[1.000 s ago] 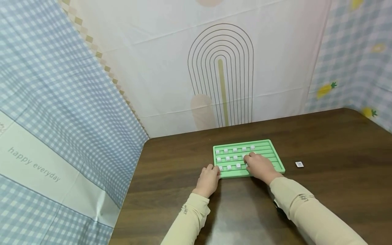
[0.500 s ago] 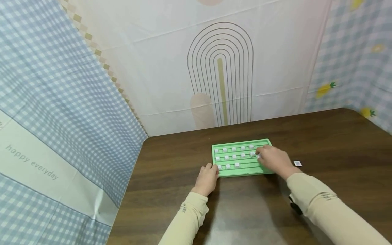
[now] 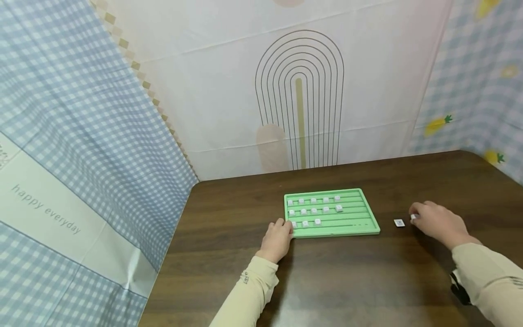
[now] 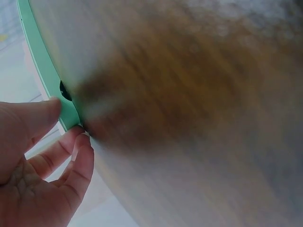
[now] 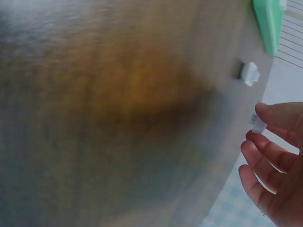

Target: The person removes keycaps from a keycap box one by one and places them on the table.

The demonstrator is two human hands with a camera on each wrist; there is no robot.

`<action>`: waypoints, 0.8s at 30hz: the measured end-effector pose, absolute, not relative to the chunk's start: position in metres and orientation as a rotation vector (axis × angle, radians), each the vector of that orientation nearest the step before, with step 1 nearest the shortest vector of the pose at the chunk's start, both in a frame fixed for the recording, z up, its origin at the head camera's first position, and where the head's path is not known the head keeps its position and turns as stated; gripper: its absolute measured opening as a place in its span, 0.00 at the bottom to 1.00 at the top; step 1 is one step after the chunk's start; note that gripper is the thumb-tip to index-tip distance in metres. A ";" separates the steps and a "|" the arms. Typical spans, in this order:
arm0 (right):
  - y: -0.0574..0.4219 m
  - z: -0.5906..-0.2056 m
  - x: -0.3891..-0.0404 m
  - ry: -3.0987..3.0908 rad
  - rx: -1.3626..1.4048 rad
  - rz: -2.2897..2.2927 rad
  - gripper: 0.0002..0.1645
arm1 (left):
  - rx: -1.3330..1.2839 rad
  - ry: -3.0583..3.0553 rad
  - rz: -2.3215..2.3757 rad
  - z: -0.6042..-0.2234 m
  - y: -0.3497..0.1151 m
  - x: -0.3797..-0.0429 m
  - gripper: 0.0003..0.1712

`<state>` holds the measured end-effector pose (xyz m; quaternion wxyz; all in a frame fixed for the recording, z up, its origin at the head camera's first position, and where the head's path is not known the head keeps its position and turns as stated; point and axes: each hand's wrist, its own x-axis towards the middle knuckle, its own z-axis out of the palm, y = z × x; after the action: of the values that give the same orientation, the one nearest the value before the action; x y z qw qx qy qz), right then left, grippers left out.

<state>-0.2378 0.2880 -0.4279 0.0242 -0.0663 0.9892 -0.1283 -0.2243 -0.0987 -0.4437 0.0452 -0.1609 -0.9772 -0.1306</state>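
In the head view, a green tray (image 3: 351,217) with raised rails lies on the table. Small white keycaps (image 3: 318,221) stand in three rows, mostly on its left side. My left hand (image 3: 276,239) is at its front left corner; in the left wrist view, thumb and fingers (image 4: 81,161) pinch the green edge. Right of the tray, my right hand (image 3: 439,222) pinches one white keycap (image 5: 258,124) between thumb and forefinger, the other fingers loosely bent. Another white keycap (image 3: 399,223) lies on the table between the tray and that hand.
The dark wooden table (image 3: 327,281) extends around the tray. A pale cloth with printed arches (image 3: 300,100) hangs behind it, and blue checked cloth (image 3: 102,113) hangs at the left. More checked cloth hangs at the right.
My right hand has moved from over the tray to the table at its right, past the loose keycap. The left hand has stayed at the tray's corner.
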 end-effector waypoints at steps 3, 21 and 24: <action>0.289 -0.436 -0.236 3.047 -0.214 -0.418 0.14 | -0.488 -2.983 -0.393 -0.445 -0.099 -0.225 0.04; 0.268 -0.436 -0.240 3.092 -0.227 -0.429 0.19 | -0.506 -2.945 -0.384 -0.441 -0.099 -0.222 0.06; 0.247 -0.434 -0.243 3.129 -0.266 -0.450 0.19 | -0.511 -2.933 -0.377 -0.441 -0.099 -0.222 0.06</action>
<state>-0.2425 0.2470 -0.4339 -0.0155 -0.0839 0.9862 -0.1417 -0.2215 -0.0988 -0.4415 0.0702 -0.1698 -0.9749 -0.1254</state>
